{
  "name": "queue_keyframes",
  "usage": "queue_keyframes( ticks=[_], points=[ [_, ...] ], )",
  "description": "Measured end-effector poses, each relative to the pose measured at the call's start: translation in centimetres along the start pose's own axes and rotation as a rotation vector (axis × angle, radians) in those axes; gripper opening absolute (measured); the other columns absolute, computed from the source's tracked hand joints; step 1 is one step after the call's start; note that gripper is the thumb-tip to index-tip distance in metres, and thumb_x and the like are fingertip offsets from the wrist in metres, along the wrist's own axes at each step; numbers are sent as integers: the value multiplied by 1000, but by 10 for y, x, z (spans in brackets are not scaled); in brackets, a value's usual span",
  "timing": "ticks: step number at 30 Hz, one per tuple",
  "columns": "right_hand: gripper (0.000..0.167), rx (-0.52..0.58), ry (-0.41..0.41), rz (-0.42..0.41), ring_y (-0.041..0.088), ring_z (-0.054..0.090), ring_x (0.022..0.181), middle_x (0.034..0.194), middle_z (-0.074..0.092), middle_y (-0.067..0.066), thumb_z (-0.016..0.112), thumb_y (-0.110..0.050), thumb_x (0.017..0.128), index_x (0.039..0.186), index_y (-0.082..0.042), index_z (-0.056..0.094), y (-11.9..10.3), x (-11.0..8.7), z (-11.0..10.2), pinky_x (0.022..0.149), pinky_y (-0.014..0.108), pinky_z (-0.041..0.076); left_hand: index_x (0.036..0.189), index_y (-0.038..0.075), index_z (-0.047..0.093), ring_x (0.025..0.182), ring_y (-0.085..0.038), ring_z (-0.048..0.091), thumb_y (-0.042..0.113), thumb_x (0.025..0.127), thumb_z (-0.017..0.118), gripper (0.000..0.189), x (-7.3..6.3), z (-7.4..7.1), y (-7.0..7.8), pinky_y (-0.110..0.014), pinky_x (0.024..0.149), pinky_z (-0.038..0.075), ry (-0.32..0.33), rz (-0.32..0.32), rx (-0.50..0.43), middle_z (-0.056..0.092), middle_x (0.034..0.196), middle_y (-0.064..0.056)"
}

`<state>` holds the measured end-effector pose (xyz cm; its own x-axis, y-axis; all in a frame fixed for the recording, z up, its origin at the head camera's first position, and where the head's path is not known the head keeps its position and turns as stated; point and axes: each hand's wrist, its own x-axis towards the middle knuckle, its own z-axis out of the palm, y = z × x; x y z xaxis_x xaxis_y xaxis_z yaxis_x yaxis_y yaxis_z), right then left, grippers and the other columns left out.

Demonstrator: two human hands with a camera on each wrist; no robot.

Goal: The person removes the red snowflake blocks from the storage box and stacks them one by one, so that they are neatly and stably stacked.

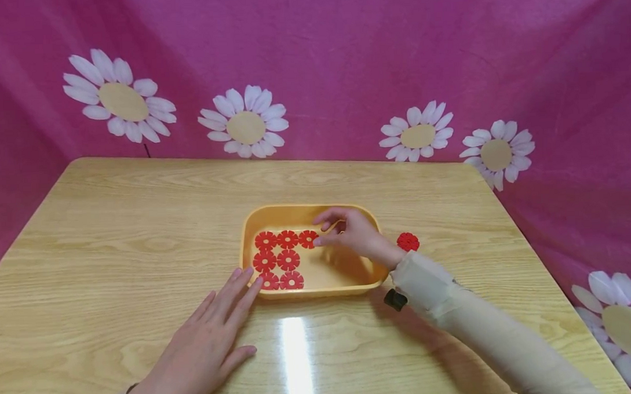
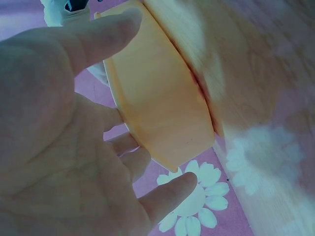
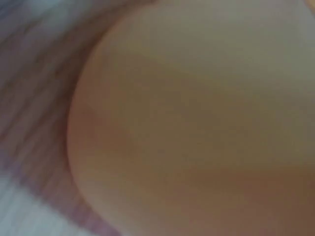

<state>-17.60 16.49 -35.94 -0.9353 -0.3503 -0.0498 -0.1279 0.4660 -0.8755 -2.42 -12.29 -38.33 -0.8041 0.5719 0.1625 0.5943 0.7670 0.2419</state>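
Note:
Red notched, flower-shaped plastic discs [image 1: 289, 260] lie in the left part of a yellow tray [image 1: 313, 292]. Three form the back row, with two in each row below. My right hand [image 1: 350, 233] reaches over the tray's right wall, thumb and fingers bent but apart. Its thumb tip is at the edge of the back row's rightmost disc [image 1: 309, 239]; whether they touch is unclear. My left hand [image 1: 208, 334] has its fingers extended, fingertips at the tray's front-left corner. The left wrist view shows its palm beside the tray's outer wall [image 2: 157, 93]. The right wrist view is blurred yellow.
To the right of the tray, more red discs [image 1: 408, 242] sit in a small pile on the wooden table [image 1: 139, 226]. A pink curtain [image 1: 331, 63] with white daisies hangs behind the table. The right forearm crosses the table's right side.

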Motion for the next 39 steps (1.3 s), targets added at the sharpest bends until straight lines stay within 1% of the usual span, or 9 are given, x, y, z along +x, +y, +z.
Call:
queue_keyframes(
  ticks=[3, 10, 14, 18, 21, 26, 30, 33, 39],
  points=[
    [36, -14, 18, 38, 17, 56, 72, 95, 63, 18, 81, -2, 79, 111, 5, 68, 3, 4, 8, 61, 22, 47, 159, 15, 12, 150, -21, 5, 42, 89, 70, 94, 0, 0, 0, -53, 111, 32, -9, -6, -1, 8, 164, -4],
    [39, 23, 69, 188, 17, 55, 73, 97, 61, 13, 79, -3, 81, 118, 0, 67, 6, 7, 20, 59, 26, 53, 159, 14, 13, 150, -21, 5, 42, 90, 69, 93, 0, 0, -1, -53, 112, 31, -16, -9, 0, 7, 164, -4],
    [41, 11, 78, 198, 16, 56, 75, 96, 63, 14, 79, -2, 81, 119, 1, 66, 8, 8, 24, 59, 24, 53, 158, 13, 15, 150, -22, 6, 42, 89, 70, 93, 1, 0, 0, -53, 111, 31, -11, -9, 3, 8, 164, -4],
    [41, -48, 80, 212, 14, 56, 77, 91, 64, 9, 80, -5, 80, 119, -2, 67, 9, 10, 29, 59, 22, 51, 159, 14, 15, 150, -22, 7, 41, 88, 70, 94, 0, 1, 0, -54, 111, 32, -5, -13, 0, 8, 164, -5],
    [39, -103, 85, 223, 14, 55, 74, 86, 62, 5, 82, -6, 79, 116, -3, 69, 9, 11, 32, 57, 21, 49, 159, 14, 14, 150, -22, 7, 40, 88, 71, 94, 1, 1, 0, -54, 111, 32, -1, -13, -3, 7, 164, -5],
    [34, -190, 85, 223, 15, 53, 73, 85, 59, 5, 85, -8, 76, 106, -4, 68, 8, 9, 32, 59, 21, 46, 159, 15, 14, 150, -22, 6, 40, 88, 71, 94, 1, 2, 0, -54, 111, 32, -1, -9, -6, 7, 164, -5],
    [35, -239, 72, 180, 18, 52, 80, 90, 59, 6, 86, -9, 75, 103, -3, 65, 7, 7, 32, 68, 24, 45, 159, 13, 15, 150, -22, 6, 39, 89, 70, 93, 1, 1, 1, -54, 111, 32, 4, -4, -7, 7, 164, -5],
    [36, -257, 58, 138, 19, 52, 84, 92, 59, 7, 86, -8, 75, 102, -3, 63, 6, 7, 33, 73, 26, 45, 158, 13, 16, 150, -22, 6, 38, 89, 70, 92, 1, 1, 1, -54, 111, 32, 7, -3, -9, 8, 164, -5],
    [37, -248, 25, 103, 20, 54, 82, 91, 59, 6, 85, -3, 75, 101, -5, 59, 3, 6, 33, 71, 26, 47, 158, 13, 16, 150, -21, 7, 38, 88, 71, 93, 1, 1, 1, -54, 111, 32, 11, -8, -13, 8, 164, -5]
  ],
)
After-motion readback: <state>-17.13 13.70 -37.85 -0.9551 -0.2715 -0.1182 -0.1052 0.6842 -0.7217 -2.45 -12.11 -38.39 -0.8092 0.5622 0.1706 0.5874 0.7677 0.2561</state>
